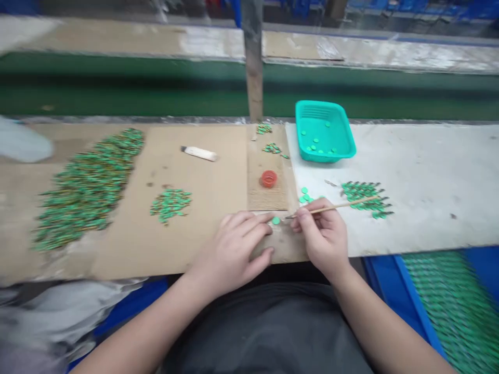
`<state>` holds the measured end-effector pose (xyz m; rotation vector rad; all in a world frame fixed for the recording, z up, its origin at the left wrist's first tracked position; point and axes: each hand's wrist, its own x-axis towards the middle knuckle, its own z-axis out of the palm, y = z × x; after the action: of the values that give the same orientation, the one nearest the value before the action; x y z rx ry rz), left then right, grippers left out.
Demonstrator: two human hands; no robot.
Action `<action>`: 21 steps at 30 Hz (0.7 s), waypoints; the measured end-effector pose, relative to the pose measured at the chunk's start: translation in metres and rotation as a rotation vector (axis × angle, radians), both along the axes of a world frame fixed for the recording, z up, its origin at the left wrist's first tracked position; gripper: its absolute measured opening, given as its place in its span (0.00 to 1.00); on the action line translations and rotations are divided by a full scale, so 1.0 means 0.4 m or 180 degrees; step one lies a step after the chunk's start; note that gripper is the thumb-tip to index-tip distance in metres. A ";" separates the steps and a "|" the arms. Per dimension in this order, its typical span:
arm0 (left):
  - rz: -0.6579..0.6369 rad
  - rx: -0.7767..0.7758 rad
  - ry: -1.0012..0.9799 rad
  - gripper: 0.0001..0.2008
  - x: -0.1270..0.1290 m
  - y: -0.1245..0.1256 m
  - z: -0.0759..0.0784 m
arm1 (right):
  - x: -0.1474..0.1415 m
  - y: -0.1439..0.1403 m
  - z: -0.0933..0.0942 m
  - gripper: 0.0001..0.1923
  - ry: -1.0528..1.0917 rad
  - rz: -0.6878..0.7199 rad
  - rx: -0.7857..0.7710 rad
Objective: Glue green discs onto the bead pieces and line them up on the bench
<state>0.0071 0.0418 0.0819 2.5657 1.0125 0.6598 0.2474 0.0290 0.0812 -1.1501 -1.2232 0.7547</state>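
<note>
While the right hand (322, 236) pinches a thin wooden stick (339, 206) between thumb and fingertips, its grip closed on the near end, the stick's long axis runs almost level across the worktop (429, 171), rising slightly toward the right. Its working tip points left, toward a single small green disc (276, 221) lying flat just ahead of it; the free end reaches out over a cluster of green pieces (366, 199). Whether the tip touches the disc cannot be told.

The left hand (237, 249) rests palm down, fingers loosely spread and holding nothing, its fingertips just beside the disc on the near edge of a brown cardboard sheet (218, 192).

A few more round green discs (306, 196) lie just beyond the right hand. Farther back on a rough, coarse-textured tan strip (268, 200) stands a small red cap (268, 178), round and shallow. Behind that, on the pale, scuffed surface, sits a teal plastic basket (325, 130), rectangular with slotted walls, holding scattered green discs.

To the left on the cardboard lie a small heap of green pieces (170, 204), a large spread heap (88, 189) of the same mixed with yellowish parts, and a white stubby cylinder (199, 152) lying on its side. At lower right a blue crate (390, 275) holds many green pieces, blurred.
</note>
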 end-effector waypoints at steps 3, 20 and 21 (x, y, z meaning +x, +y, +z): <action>-0.0032 0.0007 0.0132 0.23 0.004 -0.014 0.000 | 0.002 -0.011 -0.002 0.20 0.0058 -0.0042 0.0033; 0.1242 -0.0091 -0.1467 0.14 -0.058 -0.032 -0.050 | 0.021 -0.031 -0.007 0.23 -0.0092 -0.0129 0.0056; 0.1633 -0.0097 -0.1598 0.16 -0.104 -0.024 -0.045 | 0.026 -0.038 -0.008 0.22 -0.0182 -0.0093 0.0069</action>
<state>-0.0347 0.0321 0.0639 1.9440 1.4682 1.3185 0.2579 0.0138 0.0782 -1.1763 -1.2567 0.6892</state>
